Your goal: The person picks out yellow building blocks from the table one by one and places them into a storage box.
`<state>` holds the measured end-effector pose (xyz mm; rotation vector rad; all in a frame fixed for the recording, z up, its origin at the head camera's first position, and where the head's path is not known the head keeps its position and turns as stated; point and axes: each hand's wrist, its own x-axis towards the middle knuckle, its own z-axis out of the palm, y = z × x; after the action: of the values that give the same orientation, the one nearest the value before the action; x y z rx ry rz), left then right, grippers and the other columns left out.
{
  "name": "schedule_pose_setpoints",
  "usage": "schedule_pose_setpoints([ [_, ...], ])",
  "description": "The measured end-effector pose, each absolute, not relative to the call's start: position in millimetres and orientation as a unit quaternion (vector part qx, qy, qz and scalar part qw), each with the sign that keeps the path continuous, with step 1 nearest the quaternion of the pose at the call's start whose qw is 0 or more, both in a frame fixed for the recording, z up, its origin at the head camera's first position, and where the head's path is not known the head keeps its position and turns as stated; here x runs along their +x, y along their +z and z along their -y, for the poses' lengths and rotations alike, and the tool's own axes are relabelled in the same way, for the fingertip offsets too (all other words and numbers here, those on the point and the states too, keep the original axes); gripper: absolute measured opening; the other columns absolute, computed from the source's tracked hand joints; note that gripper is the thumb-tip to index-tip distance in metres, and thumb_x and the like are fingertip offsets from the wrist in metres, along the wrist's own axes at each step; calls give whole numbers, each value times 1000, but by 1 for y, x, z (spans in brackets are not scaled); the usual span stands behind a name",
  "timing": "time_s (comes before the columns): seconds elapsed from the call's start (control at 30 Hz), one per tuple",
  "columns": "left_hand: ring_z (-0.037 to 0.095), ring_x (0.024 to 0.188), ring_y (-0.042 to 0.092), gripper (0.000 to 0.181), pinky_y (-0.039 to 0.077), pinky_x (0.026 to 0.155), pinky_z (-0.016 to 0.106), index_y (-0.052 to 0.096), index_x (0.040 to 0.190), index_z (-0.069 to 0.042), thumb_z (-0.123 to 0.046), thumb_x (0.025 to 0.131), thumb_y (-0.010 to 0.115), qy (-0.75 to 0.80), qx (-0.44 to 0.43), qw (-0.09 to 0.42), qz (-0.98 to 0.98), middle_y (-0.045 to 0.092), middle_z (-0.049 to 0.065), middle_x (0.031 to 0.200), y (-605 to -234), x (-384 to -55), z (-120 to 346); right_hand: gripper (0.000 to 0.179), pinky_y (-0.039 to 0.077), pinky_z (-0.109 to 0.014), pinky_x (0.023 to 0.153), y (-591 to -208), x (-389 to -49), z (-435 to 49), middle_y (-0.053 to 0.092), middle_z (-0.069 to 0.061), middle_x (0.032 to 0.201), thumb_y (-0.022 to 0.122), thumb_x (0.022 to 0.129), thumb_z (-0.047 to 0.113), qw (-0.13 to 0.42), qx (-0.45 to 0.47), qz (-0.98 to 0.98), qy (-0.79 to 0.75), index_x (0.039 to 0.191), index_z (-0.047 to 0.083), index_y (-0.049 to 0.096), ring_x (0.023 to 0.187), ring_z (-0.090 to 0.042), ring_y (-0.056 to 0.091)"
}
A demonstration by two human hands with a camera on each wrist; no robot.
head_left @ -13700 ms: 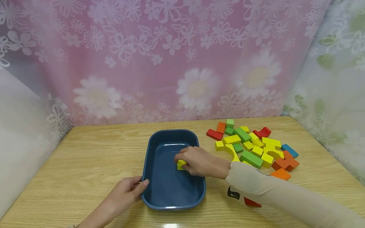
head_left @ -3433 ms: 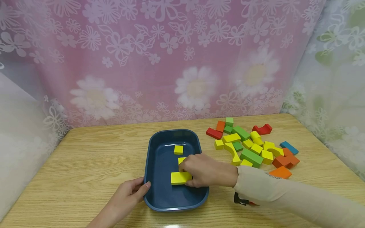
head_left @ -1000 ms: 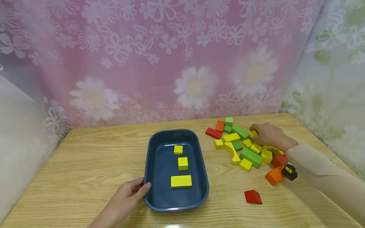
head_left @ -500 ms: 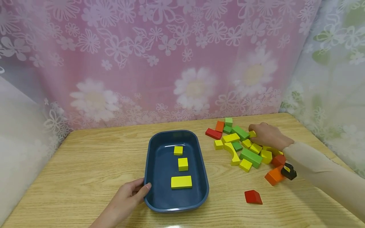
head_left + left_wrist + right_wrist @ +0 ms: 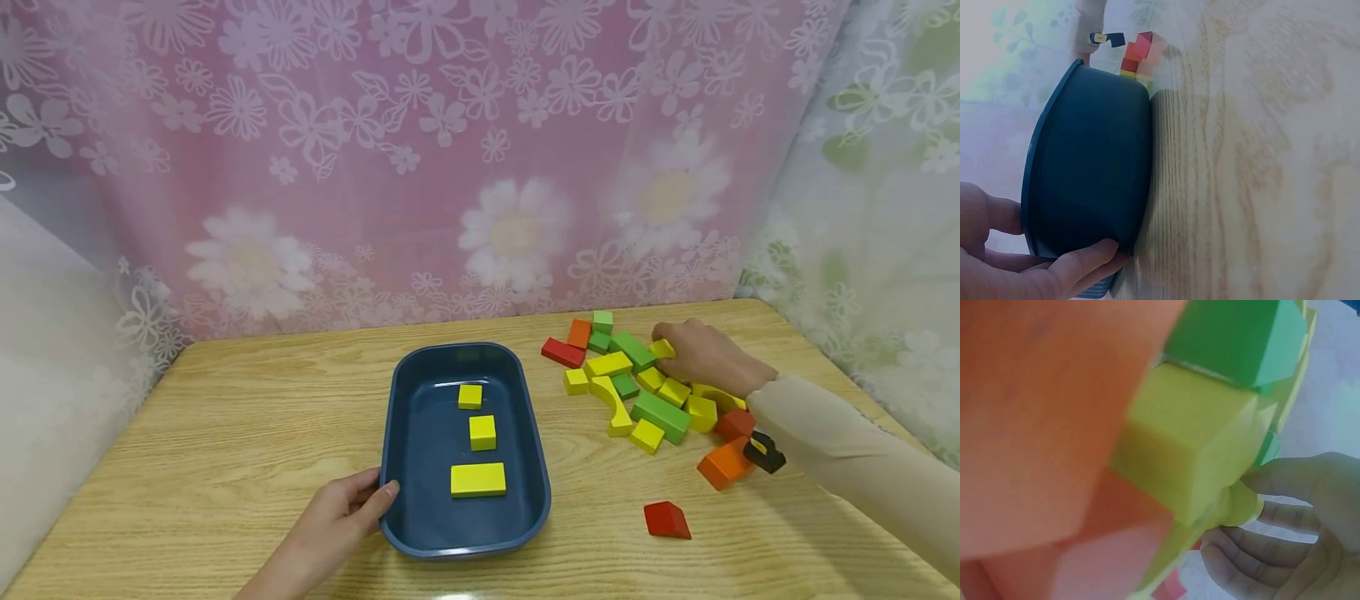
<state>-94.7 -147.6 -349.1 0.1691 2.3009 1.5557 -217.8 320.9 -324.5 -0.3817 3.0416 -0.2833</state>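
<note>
On the table's right half, my right hand (image 5: 708, 357) pinches a yellow cylinder block (image 5: 662, 348) at the back of a spread of coloured blocks. The right wrist view has the same yellow cylinder (image 5: 1241, 505) between thumb and fingers, close to a yellow cube (image 5: 1194, 434). My left hand (image 5: 330, 525) grips the left rim of a dark blue tray (image 5: 387, 433), thumb over the edge; in the left wrist view its fingers (image 5: 1088, 262) lie against the outer wall. Inside the tray are two small yellow blocks (image 5: 483, 432) and a long yellow block (image 5: 478, 480).
Green blocks (image 5: 661, 416), a yellow arch (image 5: 611, 407) and several other yellow blocks crowd the right side. Red and orange blocks (image 5: 726, 462) lie under the right forearm. A red block (image 5: 667, 519) sits alone nearer the front. A floral curtain (image 5: 420, 167) hangs behind the table.
Since 3.4 seconds ago my right hand has left the long yellow block in the tray and moved right to the pile. Over the last second the yellow cylinder has tilted slightly in its fingers.
</note>
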Motion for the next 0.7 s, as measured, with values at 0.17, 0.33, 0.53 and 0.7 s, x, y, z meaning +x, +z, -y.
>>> schedule_pose_setpoints([
  [0.17, 26, 99, 64, 50, 58, 81, 37, 43, 133, 19, -19, 101, 52, 546, 68, 179, -816, 67, 12, 106, -349, -95, 148, 38, 48, -27, 49, -317, -214, -311, 62, -8, 76, 64, 88, 5, 39, -134, -983, -119, 121, -12, 53, 50, -13, 51],
  [0.33, 26, 99, 64, 51, 58, 82, 37, 43, 133, 19, -19, 101, 53, 546, 68, 175, -817, 67, 12, 106, -349, -95, 148, 37, 47, -27, 51, -305, -211, -290, 60, -4, 74, 67, 88, 9, 14, -157, -981, -112, 119, -8, 56, 52, -14, 48],
  [0.53, 29, 100, 65, 51, 59, 80, 36, 43, 132, 20, -18, 100, 53, 555, 73, 172, -811, 66, 16, 109, -349, -95, 147, 38, 42, -26, 51, -300, -205, -252, 53, 1, 67, 71, 87, 10, -12, -200, -973, -113, 119, -4, 58, 57, -15, 44],
  [0.7, 29, 101, 65, 51, 59, 80, 36, 43, 132, 20, -18, 100, 53, 555, 71, 170, -811, 66, 17, 110, -349, -95, 147, 37, 48, -26, 56, -294, -202, -220, 59, -1, 73, 72, 86, 11, -49, -235, -961, -138, 119, 1, 59, 63, -17, 51],
])
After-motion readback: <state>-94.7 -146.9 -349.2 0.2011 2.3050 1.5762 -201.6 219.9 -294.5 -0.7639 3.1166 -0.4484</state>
